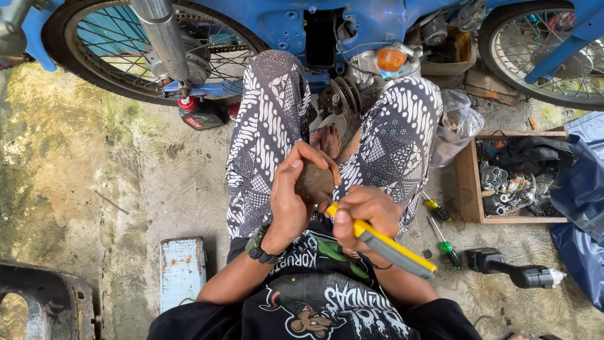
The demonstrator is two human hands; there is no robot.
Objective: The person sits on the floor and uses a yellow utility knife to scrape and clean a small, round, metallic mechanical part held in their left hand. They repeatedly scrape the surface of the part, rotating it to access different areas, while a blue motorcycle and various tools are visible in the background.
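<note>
The small round brown part (314, 184) sits gripped in the left hand (292, 204), while the right hand (365, 217), at 3 o'clock, holds a yellow cutter knife (387, 247) against it, work seemingly half done.

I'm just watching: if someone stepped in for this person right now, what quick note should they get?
Left hand: wrapped around a small dark round part, held over the lap.
Right hand: grips a yellow utility knife, its front end at the part.
Nearby: two green-handled screwdrivers on the floor to the right, a wooden box of parts beyond them, the blue motorbike ahead.
Done or left: how far the work on the part has got cannot be told.
</note>
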